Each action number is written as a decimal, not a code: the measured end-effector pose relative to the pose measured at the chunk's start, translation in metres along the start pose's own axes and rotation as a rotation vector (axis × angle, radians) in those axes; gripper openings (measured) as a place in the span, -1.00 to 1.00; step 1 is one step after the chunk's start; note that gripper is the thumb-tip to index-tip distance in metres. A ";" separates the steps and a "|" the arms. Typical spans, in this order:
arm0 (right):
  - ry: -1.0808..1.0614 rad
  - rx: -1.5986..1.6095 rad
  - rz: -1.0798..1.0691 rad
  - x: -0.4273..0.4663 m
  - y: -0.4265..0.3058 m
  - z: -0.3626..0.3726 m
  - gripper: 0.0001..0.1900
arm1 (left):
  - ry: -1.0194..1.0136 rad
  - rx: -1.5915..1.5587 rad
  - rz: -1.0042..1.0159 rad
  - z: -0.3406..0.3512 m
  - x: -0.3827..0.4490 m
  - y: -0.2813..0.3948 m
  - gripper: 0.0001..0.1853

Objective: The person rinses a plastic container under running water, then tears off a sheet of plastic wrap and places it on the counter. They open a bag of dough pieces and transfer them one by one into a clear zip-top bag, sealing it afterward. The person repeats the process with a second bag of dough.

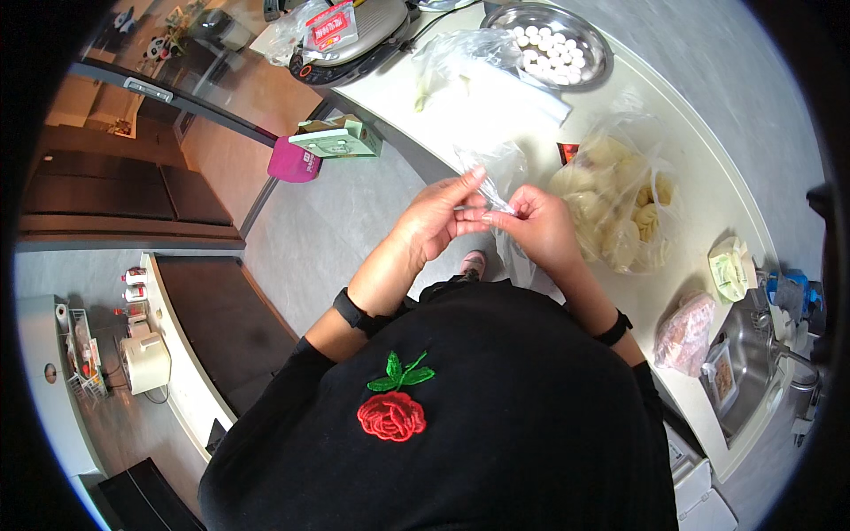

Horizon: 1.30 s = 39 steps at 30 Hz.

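A clear plastic bag [505, 166] is gathered between my hands, at the near edge of the white counter [531, 136]. My right hand [544, 226] pinches its twisted part between thumb and fingers. My left hand [441, 212] is beside it, palm turned up and fingers spread, with the thumb near the plastic; whether it grips any of the bag is not clear. Just right of my right hand, clear bags of pale buns [614, 199] rest on the counter. A small red and black packet [568, 152] lies by them.
Farther back are a metal tray [601, 60] of white balls, a clear bag [465, 60], a plastic roll [531, 99] and an electric griddle [352, 40]. To the right, a bag of pink food [685, 332] and a tissue pack [729, 269] lie by the sink [744, 391]. A green box [342, 139] stands on the floor.
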State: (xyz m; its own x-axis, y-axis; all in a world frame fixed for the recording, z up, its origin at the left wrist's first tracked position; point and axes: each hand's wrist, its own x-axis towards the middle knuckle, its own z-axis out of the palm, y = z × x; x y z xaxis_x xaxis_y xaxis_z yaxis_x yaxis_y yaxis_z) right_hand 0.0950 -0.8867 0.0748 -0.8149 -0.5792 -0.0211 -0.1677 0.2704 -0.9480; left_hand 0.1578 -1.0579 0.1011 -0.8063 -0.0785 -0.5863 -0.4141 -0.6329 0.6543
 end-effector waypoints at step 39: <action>-0.002 0.736 0.141 0.052 -0.004 -0.038 -0.84 | 0.478 0.788 0.564 -0.081 -0.008 0.062 -0.86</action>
State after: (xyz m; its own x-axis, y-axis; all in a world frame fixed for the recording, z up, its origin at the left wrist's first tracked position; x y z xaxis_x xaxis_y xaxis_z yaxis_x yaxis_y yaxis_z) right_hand 0.0323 -0.8889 0.0892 -0.8000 -0.5788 -0.1582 0.3535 -0.2415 -0.9037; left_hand 0.1728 -1.1585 0.1077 -0.7884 -0.6037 -0.1182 -0.3272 0.2488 0.9116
